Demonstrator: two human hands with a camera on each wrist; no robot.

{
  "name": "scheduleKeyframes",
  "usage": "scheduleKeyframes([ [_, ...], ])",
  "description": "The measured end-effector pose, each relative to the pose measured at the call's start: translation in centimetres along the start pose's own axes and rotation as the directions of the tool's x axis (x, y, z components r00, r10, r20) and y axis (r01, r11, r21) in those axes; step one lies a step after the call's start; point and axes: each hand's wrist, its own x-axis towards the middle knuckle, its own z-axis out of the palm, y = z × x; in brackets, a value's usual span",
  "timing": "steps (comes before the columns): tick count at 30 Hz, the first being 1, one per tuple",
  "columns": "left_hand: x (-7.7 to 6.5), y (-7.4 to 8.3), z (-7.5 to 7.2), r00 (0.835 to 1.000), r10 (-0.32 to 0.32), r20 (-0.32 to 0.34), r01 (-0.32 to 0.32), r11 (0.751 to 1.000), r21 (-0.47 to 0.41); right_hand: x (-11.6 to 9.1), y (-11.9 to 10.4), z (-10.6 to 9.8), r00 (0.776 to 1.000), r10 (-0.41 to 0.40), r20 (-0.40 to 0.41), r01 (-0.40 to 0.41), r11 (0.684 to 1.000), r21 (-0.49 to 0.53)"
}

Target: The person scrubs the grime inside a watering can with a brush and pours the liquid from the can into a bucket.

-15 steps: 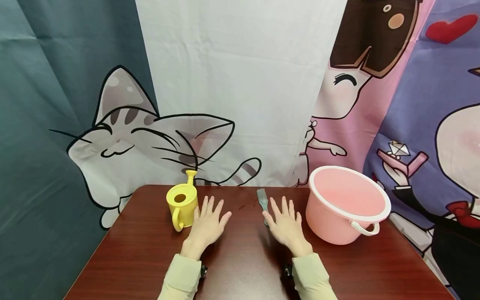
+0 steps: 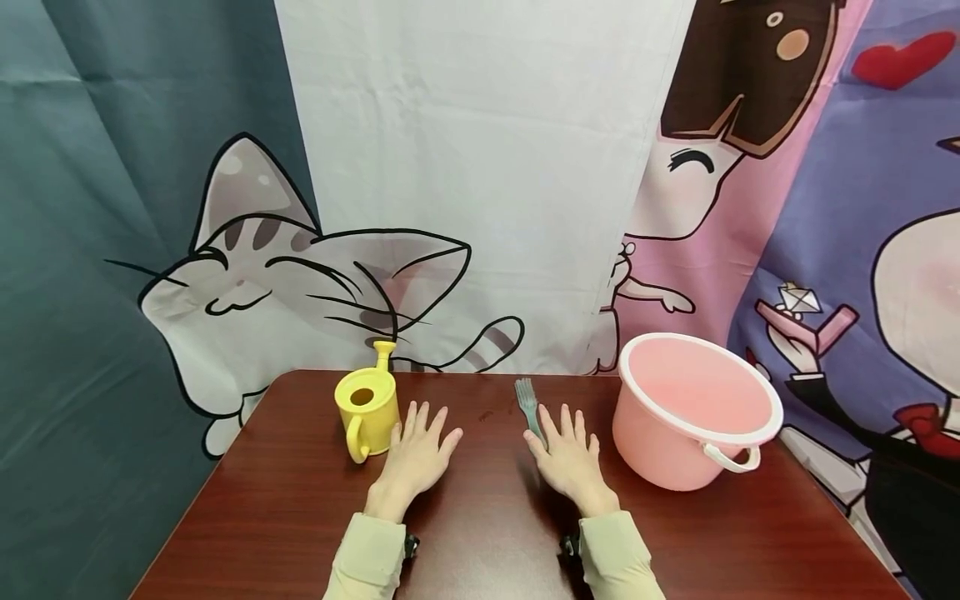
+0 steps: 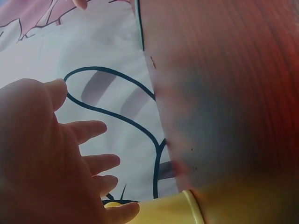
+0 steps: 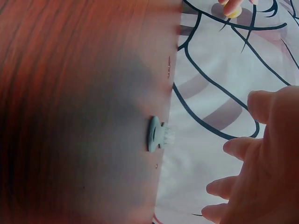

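In the head view my left hand [image 2: 414, 457] is held over the table with fingers spread and nothing in it. Just to its left stands a yellow watering can [image 2: 369, 408], upright, its spout toward the back. My right hand [image 2: 572, 460], also spread and holding nothing, is above a grey-green fork [image 2: 527, 403] whose handle end it partly hides; the tines point to the back edge. To the right of that hand is a pink bucket [image 2: 667, 442] with a white rim and handle. The right wrist view shows the fork [image 4: 154, 134] on the tabletop, apart from the fingers.
The dark red-brown wooden table [image 2: 480, 533] has its back edge against a hanging cloth [image 2: 480, 167] printed with a cat and cartoon figures. Black devices are strapped at both wrists, under pale green sleeves [image 2: 367, 554].
Both hands have drawn back slightly toward me, and a bit more of the fork's handle side shows. The watering can, fork and bucket stay in place.
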Motion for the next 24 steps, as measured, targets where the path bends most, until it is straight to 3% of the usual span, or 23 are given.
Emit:
scheduleKeyframes([
  [24,-0.3,-0.8,1.2,0.995,-0.049,0.082,0.059,0.991,-0.122,1.9,1.2,0.8,1.000,-0.001,0.029,0.000,0.998,0.058],
])
